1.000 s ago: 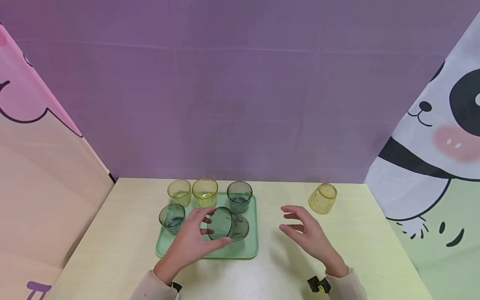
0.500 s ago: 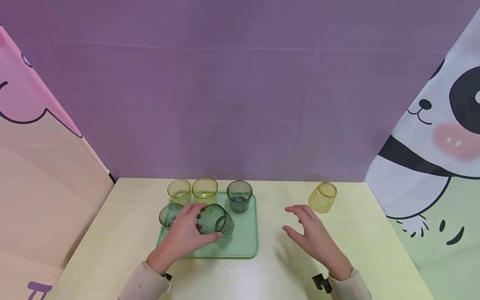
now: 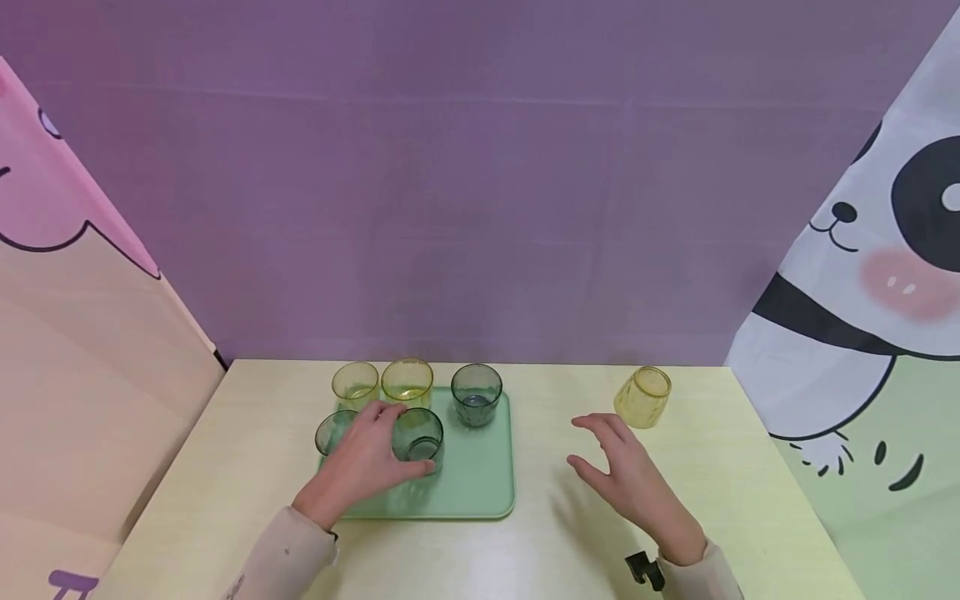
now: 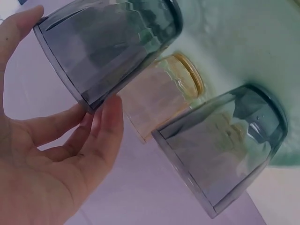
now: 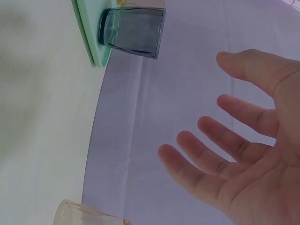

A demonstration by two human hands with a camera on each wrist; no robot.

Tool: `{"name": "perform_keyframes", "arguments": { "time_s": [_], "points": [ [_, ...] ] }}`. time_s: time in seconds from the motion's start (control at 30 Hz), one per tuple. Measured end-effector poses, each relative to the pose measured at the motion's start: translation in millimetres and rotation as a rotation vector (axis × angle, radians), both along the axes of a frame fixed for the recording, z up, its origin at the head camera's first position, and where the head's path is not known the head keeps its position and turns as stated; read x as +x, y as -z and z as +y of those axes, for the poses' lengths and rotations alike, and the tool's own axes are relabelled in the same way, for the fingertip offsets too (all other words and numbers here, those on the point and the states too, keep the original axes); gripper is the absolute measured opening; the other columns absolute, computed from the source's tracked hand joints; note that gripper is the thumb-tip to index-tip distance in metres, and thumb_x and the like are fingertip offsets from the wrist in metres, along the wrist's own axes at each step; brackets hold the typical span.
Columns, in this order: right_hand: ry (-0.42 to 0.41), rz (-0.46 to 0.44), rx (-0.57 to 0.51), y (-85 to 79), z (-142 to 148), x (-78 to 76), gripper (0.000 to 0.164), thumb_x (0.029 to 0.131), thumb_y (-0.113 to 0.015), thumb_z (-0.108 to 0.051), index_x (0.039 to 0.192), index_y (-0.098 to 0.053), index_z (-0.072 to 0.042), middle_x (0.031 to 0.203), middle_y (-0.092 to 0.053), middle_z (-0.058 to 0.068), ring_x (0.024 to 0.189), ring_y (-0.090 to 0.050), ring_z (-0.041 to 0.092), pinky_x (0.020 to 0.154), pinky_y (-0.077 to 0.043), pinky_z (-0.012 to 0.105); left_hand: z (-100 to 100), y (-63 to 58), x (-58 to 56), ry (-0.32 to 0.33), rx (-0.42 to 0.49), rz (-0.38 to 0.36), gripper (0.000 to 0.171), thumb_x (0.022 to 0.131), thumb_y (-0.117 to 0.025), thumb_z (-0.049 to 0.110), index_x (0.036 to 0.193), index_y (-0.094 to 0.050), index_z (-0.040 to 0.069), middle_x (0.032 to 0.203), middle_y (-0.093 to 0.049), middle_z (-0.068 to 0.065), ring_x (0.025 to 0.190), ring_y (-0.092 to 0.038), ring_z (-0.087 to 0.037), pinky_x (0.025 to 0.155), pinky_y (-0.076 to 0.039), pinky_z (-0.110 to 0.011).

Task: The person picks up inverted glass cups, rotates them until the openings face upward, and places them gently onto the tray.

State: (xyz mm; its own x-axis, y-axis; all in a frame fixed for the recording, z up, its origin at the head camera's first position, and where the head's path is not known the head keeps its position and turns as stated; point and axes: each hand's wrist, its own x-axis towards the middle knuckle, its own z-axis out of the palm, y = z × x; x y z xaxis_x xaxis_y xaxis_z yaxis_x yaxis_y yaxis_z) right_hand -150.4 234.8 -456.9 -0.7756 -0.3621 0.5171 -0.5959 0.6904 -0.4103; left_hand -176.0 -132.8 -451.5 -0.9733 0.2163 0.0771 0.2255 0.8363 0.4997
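My left hand (image 3: 360,458) holds a grey-green glass tumbler (image 3: 420,437) over the left middle of a green tray (image 3: 483,496), thumb on the near side and fingers on the far side of its rim. The tumbler is mouth up; whether its base touches the tray I cannot tell. In the left wrist view the held tumbler (image 4: 105,44) is near another grey-green tumbler (image 4: 225,145) and a yellow one (image 4: 159,91). My right hand (image 3: 637,483) hovers over the table to the right, fingers spread, holding nothing. An upside-down yellow tumbler (image 3: 643,398) stands just beyond it.
Along the tray's back stand two yellow tumblers (image 3: 407,383) and a grey-green tumbler (image 3: 476,396). Another grey-green tumbler (image 3: 335,432) at the left is partly hidden by my left hand. A purple cloth (image 3: 480,183) hangs behind the pale table (image 3: 555,558).
My left hand has brought the grey-green tumbler leftward and turned it from lying tilted on its side to mouth up. The right hand has moved slightly and its fingers are a little wider apart.
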Motion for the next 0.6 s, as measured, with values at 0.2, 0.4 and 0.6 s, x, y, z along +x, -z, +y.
{"name": "perform_keyframes", "arguments": {
  "time_s": [0.2,0.4,0.6],
  "points": [
    [0.020,0.023,0.009,-2.3,2,0.6,0.046,0.080,-0.083,-0.006,0.121,-0.063,-0.002,0.118,-0.059,0.007,0.106,-0.061,0.024,0.085,-0.055,0.043,-1,1.8,-4.9,0.008,-0.076,-0.003,0.096,0.069,-0.084,0.057,0.139,-0.053,-0.001,0.130,-0.051,-0.015,0.113,-0.054,-0.032,0.086,-0.054,-0.049],
    [0.027,0.033,0.057,-1.8,6,-0.8,0.045,0.080,-0.083,-0.006,0.120,-0.063,-0.001,0.116,-0.059,0.008,0.108,-0.059,0.026,0.089,-0.053,0.043,-3,5.1,-11.1,0.014,-0.123,0.018,0.095,0.069,-0.083,0.056,0.138,-0.054,-0.003,0.127,-0.052,-0.017,0.112,-0.054,-0.033,0.086,-0.053,-0.049],
    [0.042,0.111,0.145,-1.7,10,-4.3,0.046,0.077,-0.085,-0.007,0.116,-0.063,0.002,0.111,-0.060,0.014,0.102,-0.060,0.033,0.087,-0.053,0.046,-4,7.2,-14.8,0.017,-0.161,0.034,0.094,0.071,-0.083,0.056,0.137,-0.055,-0.005,0.129,-0.053,-0.022,0.118,-0.048,-0.041,0.093,-0.049,-0.055]
  ]
}}
